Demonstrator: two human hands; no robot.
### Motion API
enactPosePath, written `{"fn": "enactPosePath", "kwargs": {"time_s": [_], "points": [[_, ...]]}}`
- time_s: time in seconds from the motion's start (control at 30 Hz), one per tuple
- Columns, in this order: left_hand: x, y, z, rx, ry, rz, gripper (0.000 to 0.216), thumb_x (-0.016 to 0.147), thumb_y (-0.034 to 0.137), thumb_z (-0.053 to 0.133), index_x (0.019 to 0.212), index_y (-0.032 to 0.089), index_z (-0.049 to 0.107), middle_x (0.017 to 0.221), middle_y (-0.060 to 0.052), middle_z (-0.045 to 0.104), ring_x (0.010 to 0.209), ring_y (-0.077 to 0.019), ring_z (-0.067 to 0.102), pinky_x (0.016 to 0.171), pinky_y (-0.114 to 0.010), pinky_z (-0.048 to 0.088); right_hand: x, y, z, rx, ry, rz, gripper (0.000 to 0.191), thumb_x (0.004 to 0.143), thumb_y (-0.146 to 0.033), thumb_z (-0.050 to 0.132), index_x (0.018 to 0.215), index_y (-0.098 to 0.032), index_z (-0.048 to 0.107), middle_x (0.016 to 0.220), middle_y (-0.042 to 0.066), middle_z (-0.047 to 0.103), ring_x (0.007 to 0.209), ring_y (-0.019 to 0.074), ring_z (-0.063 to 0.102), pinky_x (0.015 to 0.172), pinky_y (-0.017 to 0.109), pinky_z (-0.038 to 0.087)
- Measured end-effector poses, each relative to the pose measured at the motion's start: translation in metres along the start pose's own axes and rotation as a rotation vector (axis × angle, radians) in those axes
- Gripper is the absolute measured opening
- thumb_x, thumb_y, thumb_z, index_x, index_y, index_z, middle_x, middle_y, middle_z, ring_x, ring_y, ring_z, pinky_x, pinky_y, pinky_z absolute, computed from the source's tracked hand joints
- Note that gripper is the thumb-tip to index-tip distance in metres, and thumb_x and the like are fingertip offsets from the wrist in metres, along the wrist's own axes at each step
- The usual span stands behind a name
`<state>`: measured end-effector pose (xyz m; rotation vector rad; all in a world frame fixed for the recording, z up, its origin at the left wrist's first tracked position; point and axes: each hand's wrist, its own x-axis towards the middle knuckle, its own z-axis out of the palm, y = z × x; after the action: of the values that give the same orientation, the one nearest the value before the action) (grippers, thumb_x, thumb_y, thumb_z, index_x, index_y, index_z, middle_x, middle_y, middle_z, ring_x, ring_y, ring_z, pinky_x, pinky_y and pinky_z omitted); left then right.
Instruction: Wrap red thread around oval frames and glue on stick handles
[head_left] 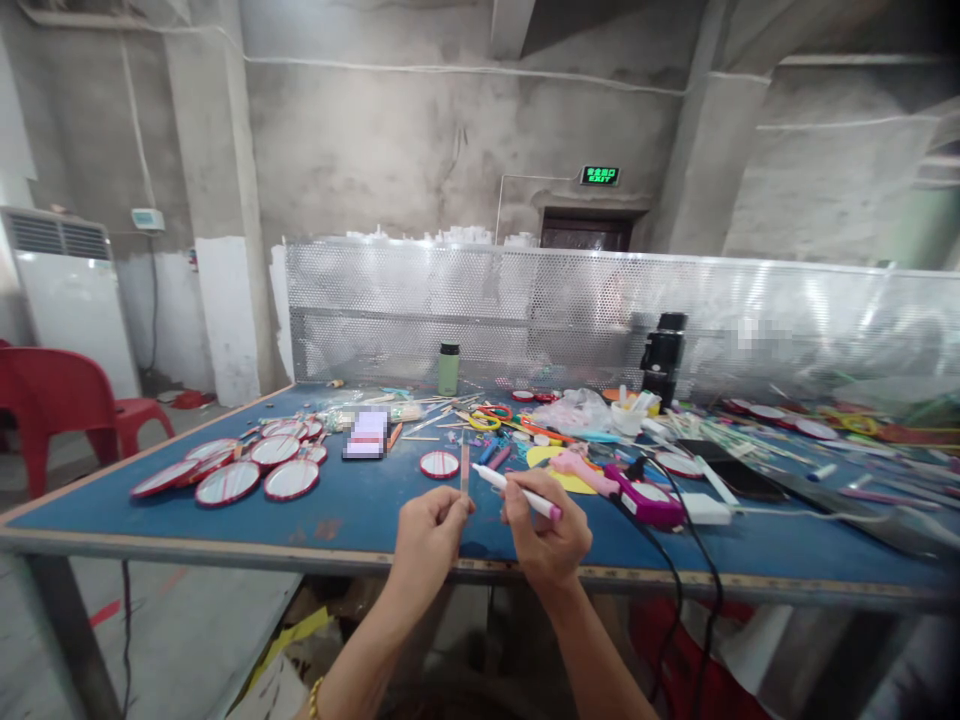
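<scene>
Fingers [448, 512] tight around stick [465, 468], pen [516, 491].

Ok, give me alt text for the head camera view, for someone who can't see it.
A person's left hand holds a thin stick upright while the right hand points a white pen at it, over a blue table. Red-rimmed round discs lie to the left, and a green cup and a black bottle stand farther back.

Obs.: left hand [429, 533] and right hand [550, 540] ungloved, forearms bare; gold bead bracelet [313, 698] on left forearm.
</scene>
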<state>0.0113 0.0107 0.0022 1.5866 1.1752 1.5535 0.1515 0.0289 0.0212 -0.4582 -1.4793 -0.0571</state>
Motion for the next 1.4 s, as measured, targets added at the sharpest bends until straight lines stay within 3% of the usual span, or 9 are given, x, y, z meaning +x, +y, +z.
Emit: {"fn": "enactPosePath", "kwargs": {"time_s": [0.17, 0.37, 0.67, 1.4], "points": [[0.0014, 0.0002, 0.0003, -0.012, 0.006, 0.001, 0.027, 0.084, 0.036, 0.052, 0.074, 0.015, 0.065, 0.04, 0.009, 0.04, 0.036, -0.0081, 0.035, 0.042, -0.021, 0.025, 0.0007, -0.001, -0.0003, 0.015, -0.082, -0.029, 0.012, 0.086, -0.012, 0.059, 0.09, -0.021, 0.066, 0.069, 0.0, 0.064, 0.056, 0.0132, 0.061, 0.053, 0.025, 0.049], [0.0017, -0.0006, 0.0001, -0.01, 0.008, 0.006, 0.027, 0.085, 0.036, 0.052, 0.075, 0.015, 0.065, 0.04, 0.009, 0.039, 0.036, -0.0081, 0.035, 0.042, -0.021, 0.025, 0.0003, -0.001, -0.0009, 0.011, -0.027, -0.018, 0.013, 0.086, -0.01, 0.06, 0.089, -0.021, 0.067, 0.068, -0.001, 0.063, 0.056, 0.0129, 0.06, 0.056, 0.026, 0.049], [0.002, -0.0011, -0.0002, 0.006, 0.005, 0.015, 0.028, 0.086, 0.036, 0.05, 0.076, 0.015, 0.066, 0.039, 0.008, 0.041, 0.036, -0.0085, 0.036, 0.042, -0.021, 0.025, 0.0007, -0.0027, -0.0016, 0.054, -0.103, -0.022, 0.015, 0.085, -0.008, 0.059, 0.091, -0.02, 0.067, 0.072, 0.0, 0.064, 0.058, 0.0125, 0.061, 0.057, 0.025, 0.049], [0.0014, -0.0029, -0.0008, 0.007, 0.009, 0.02, 0.027, 0.086, 0.034, 0.051, 0.076, 0.015, 0.067, 0.04, 0.008, 0.042, 0.036, -0.0079, 0.037, 0.043, -0.021, 0.026, 0.0014, -0.0037, -0.0027, 0.044, -0.114, -0.031, 0.015, 0.084, -0.006, 0.059, 0.088, -0.02, 0.065, 0.068, -0.001, 0.061, 0.057, 0.0122, 0.057, 0.058, 0.025, 0.046]]}}
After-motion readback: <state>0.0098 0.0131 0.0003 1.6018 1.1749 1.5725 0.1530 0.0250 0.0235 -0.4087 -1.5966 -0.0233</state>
